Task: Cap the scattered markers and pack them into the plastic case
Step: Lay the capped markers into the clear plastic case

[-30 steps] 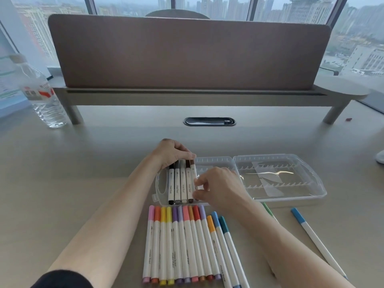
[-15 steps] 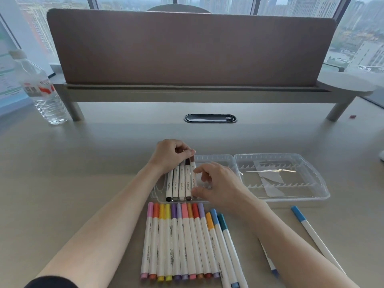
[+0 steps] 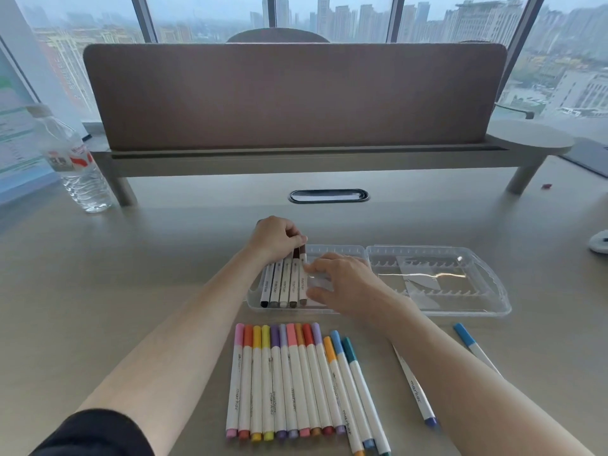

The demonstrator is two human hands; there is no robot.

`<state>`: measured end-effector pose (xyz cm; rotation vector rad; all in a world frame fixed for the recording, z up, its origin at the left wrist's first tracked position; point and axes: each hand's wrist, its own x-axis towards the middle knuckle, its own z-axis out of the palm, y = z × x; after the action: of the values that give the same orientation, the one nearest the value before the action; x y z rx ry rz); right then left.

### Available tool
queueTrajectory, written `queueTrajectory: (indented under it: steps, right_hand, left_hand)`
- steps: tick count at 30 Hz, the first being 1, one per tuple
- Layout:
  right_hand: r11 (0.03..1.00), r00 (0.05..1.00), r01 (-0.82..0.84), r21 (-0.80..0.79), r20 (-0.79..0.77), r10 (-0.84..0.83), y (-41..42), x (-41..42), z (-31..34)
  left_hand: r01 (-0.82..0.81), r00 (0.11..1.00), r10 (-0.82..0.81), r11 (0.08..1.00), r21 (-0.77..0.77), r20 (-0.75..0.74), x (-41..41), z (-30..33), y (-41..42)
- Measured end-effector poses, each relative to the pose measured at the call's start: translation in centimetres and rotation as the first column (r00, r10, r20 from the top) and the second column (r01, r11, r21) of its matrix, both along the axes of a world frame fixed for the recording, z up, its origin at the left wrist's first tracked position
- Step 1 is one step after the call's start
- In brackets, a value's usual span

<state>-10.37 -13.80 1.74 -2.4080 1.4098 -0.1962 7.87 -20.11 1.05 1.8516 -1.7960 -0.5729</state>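
A clear plastic case (image 3: 493,292) lies open in the middle of the desk. Its left half holds several capped markers (image 3: 283,284) in black, grey and brown, side by side. My left hand (image 3: 274,238) sits at their far ends, its fingers curled over the caps. My right hand (image 3: 342,281) lies over the same half, with loosely spread fingers touching the rightmost brown marker. A row of several bright capped markers (image 3: 296,380) lies in front of the case. Two loose markers lie to the right, one (image 3: 415,394) beside my right forearm and a blue-capped one (image 3: 469,343) farther out.
A water bottle (image 3: 77,162) stands at the far left. A brown partition on a raised shelf (image 3: 296,159) crosses the back of the desk, with a cable slot (image 3: 328,195) in front of it. A white object (image 3: 598,241) shows at the right edge.
My right hand has gone from pinching the rightmost marker to resting on it with flatter fingers. My left hand stays at the caps. The view has tilted slightly upward.
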Motion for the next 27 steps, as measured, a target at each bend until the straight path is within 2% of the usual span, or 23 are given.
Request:
queueTrajectory:
  steps: [4, 9, 15, 21, 27]
  right_hand:
    - [0.999, 0.997, 0.012, 0.034, 0.076, -0.015, 0.9, 0.1, 0.1]
    - [0.992, 0.976, 0.112, 0.062, 0.179, -0.122, 1.2, 0.4, -0.5]
    - [0.983, 0.935, 0.172, 0.061, 0.304, -0.183, 1.7, 0.7, -0.7]
    - [0.987, 0.971, 0.159, -0.003, 0.183, -0.156, 1.3, 1.1, -1.0]
    - [0.992, 0.986, 0.123, 0.024, 0.109, -0.125, 0.2, 1.0, -0.8]
  left_hand:
    - [0.014, 1.0, -0.013, 0.999, 0.051, -0.017, 0.4, 0.5, 0.1]
    - [0.026, 1.0, -0.024, 0.991, 0.131, -0.019, 0.2, 1.0, 0.0]
    - [0.012, 0.998, -0.021, 0.993, 0.121, 0.067, -0.8, 1.4, 0.2]
    - [-0.052, 0.998, 0.049, 0.995, 0.086, 0.043, -0.8, 1.0, 0.2]
    - [-0.07, 0.997, 0.067, 0.994, 0.083, 0.042, -1.2, 1.1, 0.5]
